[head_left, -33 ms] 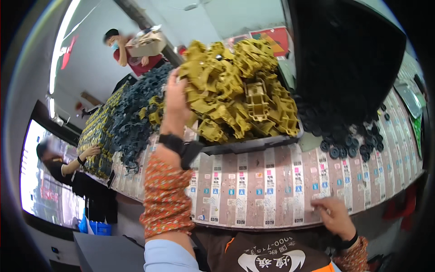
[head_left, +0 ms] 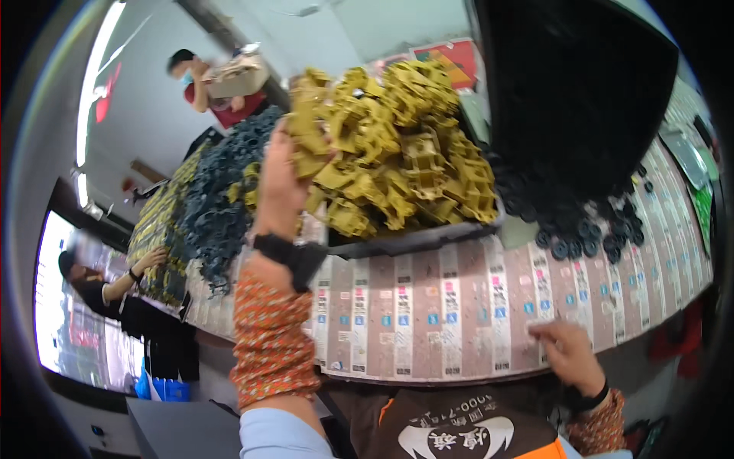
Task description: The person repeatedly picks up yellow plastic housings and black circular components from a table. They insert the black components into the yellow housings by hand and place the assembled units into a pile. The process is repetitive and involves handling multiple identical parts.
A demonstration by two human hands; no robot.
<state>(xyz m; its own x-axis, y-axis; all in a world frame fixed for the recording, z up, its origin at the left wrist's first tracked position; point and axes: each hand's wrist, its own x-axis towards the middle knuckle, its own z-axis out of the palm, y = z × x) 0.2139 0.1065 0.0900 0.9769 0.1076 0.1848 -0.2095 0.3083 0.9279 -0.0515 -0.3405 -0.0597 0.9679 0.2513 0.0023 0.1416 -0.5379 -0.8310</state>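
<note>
Far to the left of the left hand: co-worker in black clothing, one hand on a spread of yellow and dark parts. Below that spread, near floor level: blue container. Beyond the left hand, upper left: second co-worker in red top, masked, beside a carton with loose contents. Nearer, just left of the left hand: heap of blue-grey plastic parts, with small cluster of yellow parts at its near side.

Left hand: raised, well apart from the right, clamped on a yellow plastic part; dark strap at wrist, orange patterned sleeve below. Directly right of the left hand: high pile of like yellow parts in a black tray, on a table with striped printed covering.

Right hand: low over the table's near edge, fingers loosely bent and parted; black wristband. Beyond the right hand: large black container, tilted, with black wheels scattered below. Farther right: green packet.
</note>
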